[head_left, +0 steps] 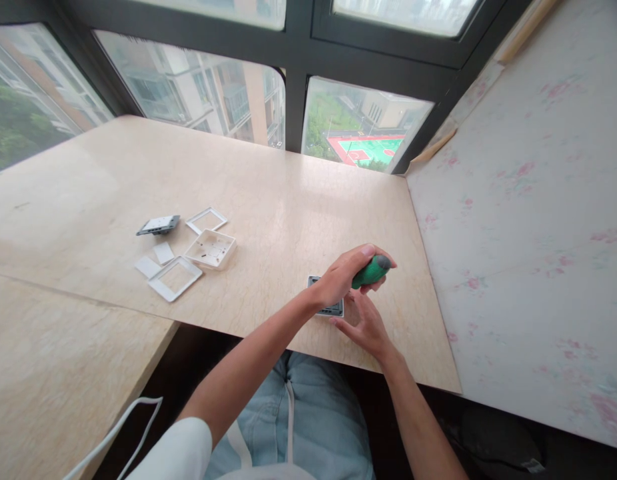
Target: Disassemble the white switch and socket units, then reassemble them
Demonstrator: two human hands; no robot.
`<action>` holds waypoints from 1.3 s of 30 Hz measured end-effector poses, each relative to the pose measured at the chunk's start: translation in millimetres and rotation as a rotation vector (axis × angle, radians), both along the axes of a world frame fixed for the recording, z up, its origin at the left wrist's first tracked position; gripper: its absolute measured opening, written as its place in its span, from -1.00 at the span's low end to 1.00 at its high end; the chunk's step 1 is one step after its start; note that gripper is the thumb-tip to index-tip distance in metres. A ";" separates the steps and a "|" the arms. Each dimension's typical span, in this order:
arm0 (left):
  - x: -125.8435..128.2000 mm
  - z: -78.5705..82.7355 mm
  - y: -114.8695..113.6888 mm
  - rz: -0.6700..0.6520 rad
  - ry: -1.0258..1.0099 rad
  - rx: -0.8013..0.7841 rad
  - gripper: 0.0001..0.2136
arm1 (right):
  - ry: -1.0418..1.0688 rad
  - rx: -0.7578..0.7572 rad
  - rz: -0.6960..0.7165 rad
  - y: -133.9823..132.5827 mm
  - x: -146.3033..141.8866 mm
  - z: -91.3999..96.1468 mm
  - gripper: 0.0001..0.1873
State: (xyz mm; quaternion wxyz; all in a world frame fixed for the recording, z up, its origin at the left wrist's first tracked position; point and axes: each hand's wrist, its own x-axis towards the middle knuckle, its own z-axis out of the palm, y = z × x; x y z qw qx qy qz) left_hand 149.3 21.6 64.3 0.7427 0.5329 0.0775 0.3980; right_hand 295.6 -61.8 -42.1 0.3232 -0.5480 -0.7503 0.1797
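Observation:
My left hand [338, 275] is wrapped around a screwdriver [372, 271] with a green handle and a dark grey end. It is held tilted over the work, and its shaft and tip are hidden behind my hands. Beneath my left wrist lies a wall switch [332, 310], grey inside with a white edge, flat on the counter and partly covered. My right hand [367, 325] grips the switch's right side, thumb at the near corner and fingers toward the far side.
Left on the counter [268, 200] are a white mounting box [211, 249], two white frames [175, 279], small white plates [147, 267] and another grey-backed switch [158, 225]. Windows border the far side; a flowered wall [528, 253] stands right. A white cable [113, 433] hangs at lower left.

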 end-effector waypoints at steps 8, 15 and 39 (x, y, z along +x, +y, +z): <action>3.1 -1.7 0.2 0.155 0.066 0.024 -0.55 | 0.056 -0.012 0.028 0.9 -1.5 4.9 -0.29; -4.0 9.9 2.3 0.055 0.103 0.080 -0.57 | 0.054 -0.020 0.004 0.0 -1.7 3.7 -0.35; -18.9 6.1 16.8 0.192 0.087 0.088 -0.63 | 0.085 -0.027 0.028 -1.3 2.2 -6.5 -0.21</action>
